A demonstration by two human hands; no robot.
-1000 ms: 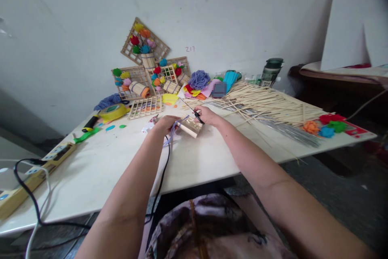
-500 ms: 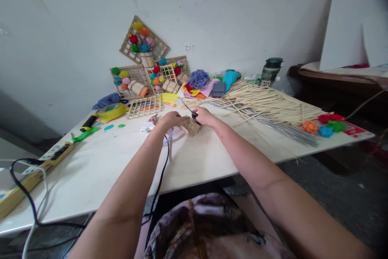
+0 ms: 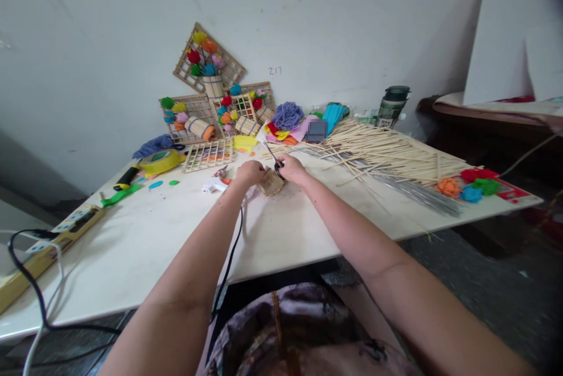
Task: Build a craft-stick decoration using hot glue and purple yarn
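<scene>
My left hand [image 3: 248,172] is closed on a small bundle of short wooden sticks [image 3: 270,183] that rests on the white table [image 3: 145,241]. My right hand [image 3: 291,168] is closed round a pair of black-handled scissors [image 3: 273,159], whose blades point up and away to the left. The two hands almost touch over the bundle. A pale purple ribbon shows faintly under my left hand.
A glue gun [image 3: 214,183] with a black cord [image 3: 229,264] lies left of my hands. Stick grids with coloured pompoms [image 3: 211,100] lean on the wall. Long sticks [image 3: 387,150], wires [image 3: 417,191], felt flowers [image 3: 470,183], a bottle [image 3: 393,105], tape [image 3: 162,161] and a power strip [image 3: 53,244] lie around.
Both hands moved slightly left and away with the bundle. The bundle turned and now lies lower on the table; the purple ribbon is mostly hidden.
</scene>
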